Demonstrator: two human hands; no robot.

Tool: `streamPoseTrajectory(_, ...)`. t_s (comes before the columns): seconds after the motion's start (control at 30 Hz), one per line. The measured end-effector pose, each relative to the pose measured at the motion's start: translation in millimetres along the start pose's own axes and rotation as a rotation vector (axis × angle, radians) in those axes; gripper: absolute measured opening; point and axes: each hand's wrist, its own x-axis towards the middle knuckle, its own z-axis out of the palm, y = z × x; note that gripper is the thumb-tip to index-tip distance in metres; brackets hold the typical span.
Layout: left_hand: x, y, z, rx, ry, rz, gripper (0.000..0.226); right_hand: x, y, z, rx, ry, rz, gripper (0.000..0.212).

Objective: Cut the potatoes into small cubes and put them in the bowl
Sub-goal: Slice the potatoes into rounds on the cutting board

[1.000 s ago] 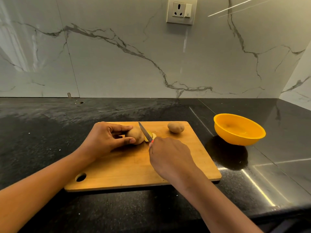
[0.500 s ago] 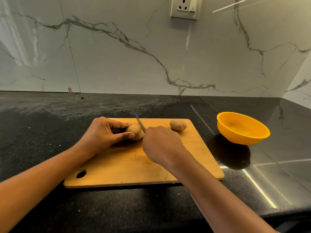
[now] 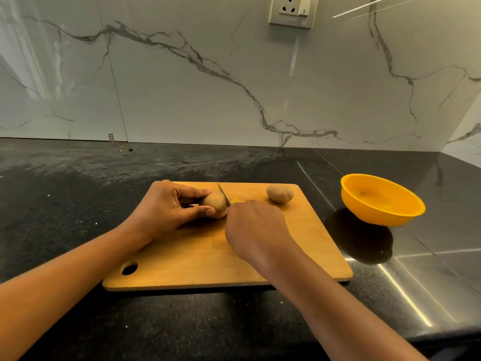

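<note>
"Gripping what, the left hand [image 3: 166, 207]?"
"A potato [image 3: 216, 204], thumb and fingers curled round it on the wooden board [image 3: 208, 256]."
"And the right hand [image 3: 256, 227]?"
"Closed round a knife [image 3: 223, 194]; its handle is hidden, its blade stands against that potato's right side, with a yellow cut piece [image 3: 236, 200] just beside."
"Other hands' work waiting?"
"A whole potato [image 3: 279, 194] lies near the board's far right corner; the orange bowl [image 3: 377, 212] sits on the black desk [image 3: 78, 191], right of the board"

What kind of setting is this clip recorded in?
Most likely a home kitchen: dark stone countertop, marble-look backsplash with a wall socket, and a wooden cutting board holding potatoes.
</note>
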Motion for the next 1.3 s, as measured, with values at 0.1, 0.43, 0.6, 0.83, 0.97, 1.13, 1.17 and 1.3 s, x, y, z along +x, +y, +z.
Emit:
streamPoseTrajectory(0.1,1.1,-0.8,0.3,0.022,0.008,0.007,0.051,16.3,-1.1,-0.6,0.023,-0.043,0.039,0.026)
streamPoseTrajectory(0.43,-0.2,2.2,0.7,0.021,-0.005,-0.006,0.054,7.2,4.2,6.3,0.026,-0.056,0.003,0.028)
streamPoseTrajectory(0.6,-0.3,0.1,0.0,0.023,-0.010,-0.024,0.056,6.1,-1.8,9.3,-0.007,-0.037,0.017,0.030)
streamPoseTrajectory(0.83,0.8,-0.1,-1.8,-0.124,-0.032,-0.113,0.040,-38.8,7.5,12.4,-0.072,-0.148,-0.022,0.024)
streamPoseTrajectory(0.97,1.4,-0.9,-1.1,-0.211,-0.035,-0.145,0.043,-46.1,16.0,13.1,-0.015,-0.120,0.010,0.025)
streamPoseTrajectory(1.13,2.7,-1.8,-1.8,-0.227,-0.045,-0.148,0.050,-26.2,22.0,11.1,0.152,-0.073,0.118,0.027)
streamPoseTrajectory(1.17,2.5,-1.5,-2.0,-0.222,-0.045,-0.144,0.049,-21.3,24.0,11.0,0.184,-0.048,0.141,0.028)
streamPoseTrajectory(1.3,1.2,-1.4,-2.3,-0.219,-0.053,-0.132,0.055,-9.7,31.4,11.5,0.272,0.016,0.183,0.029)
